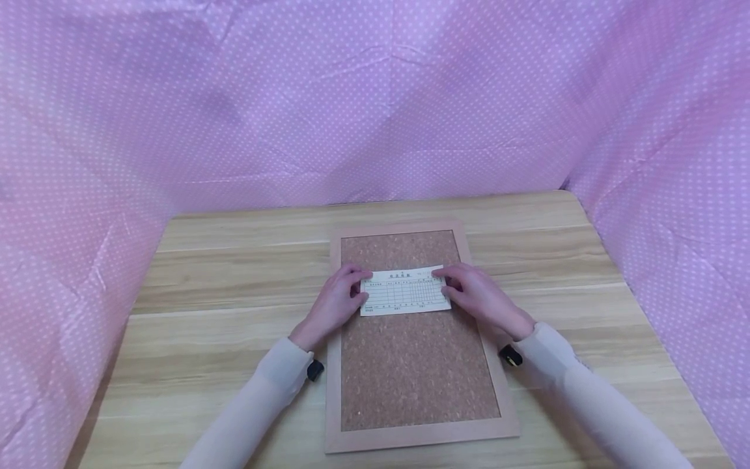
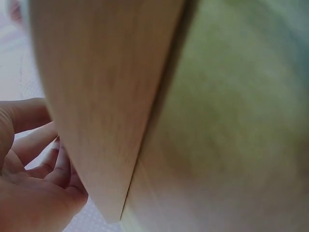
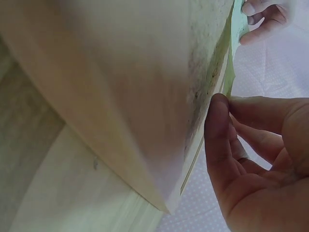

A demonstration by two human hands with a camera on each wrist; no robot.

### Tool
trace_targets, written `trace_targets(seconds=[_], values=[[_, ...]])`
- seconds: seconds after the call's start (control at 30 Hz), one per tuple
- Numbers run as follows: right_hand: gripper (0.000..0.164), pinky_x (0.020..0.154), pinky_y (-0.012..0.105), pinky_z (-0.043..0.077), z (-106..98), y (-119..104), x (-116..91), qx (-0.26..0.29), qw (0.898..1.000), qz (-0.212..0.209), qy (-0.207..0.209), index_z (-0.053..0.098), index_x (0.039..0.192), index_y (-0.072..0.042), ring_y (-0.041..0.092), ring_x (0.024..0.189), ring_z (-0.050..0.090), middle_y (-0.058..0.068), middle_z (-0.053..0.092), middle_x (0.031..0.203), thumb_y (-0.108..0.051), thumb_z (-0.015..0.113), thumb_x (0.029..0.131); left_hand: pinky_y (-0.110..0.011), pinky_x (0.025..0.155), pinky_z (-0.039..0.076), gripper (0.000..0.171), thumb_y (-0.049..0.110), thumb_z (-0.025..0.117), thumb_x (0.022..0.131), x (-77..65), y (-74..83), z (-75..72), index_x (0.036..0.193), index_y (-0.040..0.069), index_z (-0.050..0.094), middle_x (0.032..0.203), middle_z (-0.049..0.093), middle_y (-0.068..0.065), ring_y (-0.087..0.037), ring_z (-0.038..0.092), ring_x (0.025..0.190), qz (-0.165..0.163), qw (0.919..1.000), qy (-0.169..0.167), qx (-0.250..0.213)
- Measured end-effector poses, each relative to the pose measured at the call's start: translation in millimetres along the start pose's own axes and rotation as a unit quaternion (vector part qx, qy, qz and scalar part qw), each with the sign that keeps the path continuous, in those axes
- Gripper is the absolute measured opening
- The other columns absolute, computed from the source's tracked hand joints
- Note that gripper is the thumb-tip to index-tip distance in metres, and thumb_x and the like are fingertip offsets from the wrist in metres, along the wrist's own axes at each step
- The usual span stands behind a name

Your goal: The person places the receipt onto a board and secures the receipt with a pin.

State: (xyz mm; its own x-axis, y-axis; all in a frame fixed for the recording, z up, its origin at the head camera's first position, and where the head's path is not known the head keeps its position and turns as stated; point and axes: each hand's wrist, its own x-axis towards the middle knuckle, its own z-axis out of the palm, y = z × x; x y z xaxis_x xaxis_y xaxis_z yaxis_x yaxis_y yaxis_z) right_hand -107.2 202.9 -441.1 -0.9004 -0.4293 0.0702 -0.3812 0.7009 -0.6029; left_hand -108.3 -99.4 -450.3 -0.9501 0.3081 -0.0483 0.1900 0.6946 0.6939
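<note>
A pale printed paper slip (image 1: 403,291) with a ruled table lies across the upper half of a wood-framed cork board (image 1: 416,371). Its left edge is held by my left hand (image 1: 335,301), thumb and forefinger a little apart along that side. At the opposite edge my right hand (image 1: 483,298) holds the slip with thumb and forefinger. The right wrist view shows the slip (image 3: 231,72) bowing slightly near those right fingertips (image 3: 219,111). In the left wrist view the board's wooden frame (image 2: 101,96) hides the left fingertips.
The board lies on a light wood-grain table (image 1: 234,312). Pink dotted cloth (image 1: 375,111) hangs behind the table and along both sides. Small black devices (image 1: 315,370) sit at both wrists, by the pale sleeves.
</note>
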Motion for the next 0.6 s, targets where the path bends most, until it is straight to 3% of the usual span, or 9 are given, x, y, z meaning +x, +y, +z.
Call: trace_targets(seconds=[0.27, 0.6], values=[[0.033, 0.074, 0.036, 0.044, 0.0, 0.0, 2.7, -0.015, 1.0, 0.005, -0.021, 0.071, 0.125, 0.003, 0.018, 0.082, 0.054, 0.004, 0.063, 0.093, 0.0, 0.067, 0.093, -0.037, 0.086, 0.046, 0.041, -0.001, 0.073, 0.09, 1.4, -2.5, 1.7, 0.131, -0.004, 0.068, 0.126, 0.059, -0.012, -0.022, 0.056, 0.098, 0.017, 0.9995, -0.011, 0.024], [0.033, 0.072, 0.034, 0.042, 0.6, 0.7, 4.1, -0.018, 0.999, 0.027, -0.034, 0.07, 0.127, 0.002, 0.018, 0.081, 0.052, 0.003, 0.061, 0.092, -0.001, 0.067, 0.094, -0.039, 0.094, 0.048, 0.044, 0.003, 0.073, 0.091, 0.0, -1.1, 0.9, 0.134, -0.005, 0.065, 0.135, 0.056, -0.014, -0.024, 0.056, 0.109, 0.023, 0.9977, -0.029, 0.057]])
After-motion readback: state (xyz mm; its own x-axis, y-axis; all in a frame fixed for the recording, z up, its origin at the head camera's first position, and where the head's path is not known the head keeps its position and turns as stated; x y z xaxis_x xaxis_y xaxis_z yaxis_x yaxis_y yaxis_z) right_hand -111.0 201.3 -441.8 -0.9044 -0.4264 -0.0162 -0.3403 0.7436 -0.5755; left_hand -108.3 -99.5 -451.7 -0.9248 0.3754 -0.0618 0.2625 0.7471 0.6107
